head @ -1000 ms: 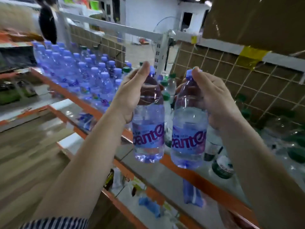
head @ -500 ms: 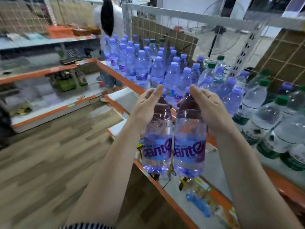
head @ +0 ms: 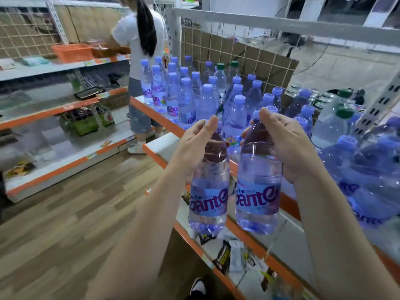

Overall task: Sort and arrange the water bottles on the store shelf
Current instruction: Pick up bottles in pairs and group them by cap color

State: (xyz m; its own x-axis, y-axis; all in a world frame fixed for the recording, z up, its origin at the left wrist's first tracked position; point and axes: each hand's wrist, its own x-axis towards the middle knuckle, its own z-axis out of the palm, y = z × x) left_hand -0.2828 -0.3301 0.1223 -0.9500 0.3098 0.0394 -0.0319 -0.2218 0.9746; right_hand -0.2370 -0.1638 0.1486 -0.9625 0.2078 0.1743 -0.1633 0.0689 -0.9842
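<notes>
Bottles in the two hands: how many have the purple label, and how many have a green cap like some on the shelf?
Purple-label bottles: 2, the left bottle in the left hand and the right bottle in the right hand
Green-cap bottles: 0 in the hands; they stand on the shelf
Total held: 2

The left purple-labelled clear plastic water bottle [head: 208,191] and the right purple-labelled bottle [head: 258,191] hang upright, side by side, just apart, before the orange-edged white shelf [head: 159,118], where lilac-capped bottles [head: 187,100] stand crowded (a few green caps among them).
</notes>
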